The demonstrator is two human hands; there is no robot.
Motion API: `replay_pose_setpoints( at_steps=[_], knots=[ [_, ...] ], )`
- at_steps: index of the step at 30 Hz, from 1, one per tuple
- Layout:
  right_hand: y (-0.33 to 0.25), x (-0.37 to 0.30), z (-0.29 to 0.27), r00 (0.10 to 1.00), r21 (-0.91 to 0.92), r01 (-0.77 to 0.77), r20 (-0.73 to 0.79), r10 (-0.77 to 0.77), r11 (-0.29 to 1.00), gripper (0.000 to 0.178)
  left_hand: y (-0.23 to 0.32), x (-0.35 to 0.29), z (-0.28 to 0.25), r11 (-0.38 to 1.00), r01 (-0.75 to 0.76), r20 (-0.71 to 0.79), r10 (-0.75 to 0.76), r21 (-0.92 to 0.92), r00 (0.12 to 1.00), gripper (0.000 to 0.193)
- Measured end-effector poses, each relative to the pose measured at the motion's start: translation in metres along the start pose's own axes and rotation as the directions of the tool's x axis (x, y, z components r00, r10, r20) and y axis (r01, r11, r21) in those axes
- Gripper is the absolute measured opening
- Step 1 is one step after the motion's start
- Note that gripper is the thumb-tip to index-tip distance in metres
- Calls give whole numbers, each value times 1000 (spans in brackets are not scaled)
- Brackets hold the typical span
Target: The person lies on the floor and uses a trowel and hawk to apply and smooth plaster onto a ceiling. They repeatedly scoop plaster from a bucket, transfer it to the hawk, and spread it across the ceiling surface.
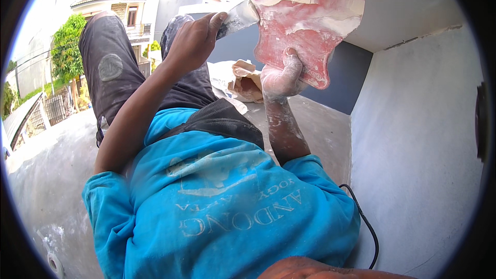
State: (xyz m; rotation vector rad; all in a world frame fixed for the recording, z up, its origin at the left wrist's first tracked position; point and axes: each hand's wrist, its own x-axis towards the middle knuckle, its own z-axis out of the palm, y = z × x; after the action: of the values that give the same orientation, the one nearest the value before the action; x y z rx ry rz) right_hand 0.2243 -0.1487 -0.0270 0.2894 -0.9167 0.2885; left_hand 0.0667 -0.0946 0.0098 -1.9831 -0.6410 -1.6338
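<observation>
Up in front of my chest, my left hand [194, 41] is closed around a putty knife [240, 18], with the thumb on top. The knife's whitish, smeared blade meets the left edge of a wide red plastic spreader [297, 26]. White paste coats the spreader, thickest along its broad upper edge and right corner. My right hand [282, 75], dusted white, grips the spreader's narrower lower part, its thumb pressed on the near face. The fingers behind the spreader are mostly hidden.
Beyond my right forearm, an open paper sack [245, 82] lies on the grey floor [330, 129]. My raised knees [111, 67] are at upper left. A pale wall [413, 139] rises at right, with a black cable [369, 225] near its base. A house and tree stand outside.
</observation>
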Motion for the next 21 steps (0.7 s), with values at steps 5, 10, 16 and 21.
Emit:
replay_pose_setpoints(
  at_steps=[5,10,16,21],
  knots=[
    [19,2,-19,952,-333,182,295,-81,925,43,10,4,-2,1000,-8,-19,8,-2,1000,45],
    [40,29,-32,598,-308,691,752,-277,654,45,17,11,-17,999,-51,-87,50,-9,995,46],
    [42,29,-52,756,-419,608,564,-332,674,49,-17,10,-9,993,122,-3,-122,8,993,48],
    [38,18,-44,986,-179,148,105,-130,973,39,-10,0,8,994,108,78,-105,-32,991,48]
  ],
)
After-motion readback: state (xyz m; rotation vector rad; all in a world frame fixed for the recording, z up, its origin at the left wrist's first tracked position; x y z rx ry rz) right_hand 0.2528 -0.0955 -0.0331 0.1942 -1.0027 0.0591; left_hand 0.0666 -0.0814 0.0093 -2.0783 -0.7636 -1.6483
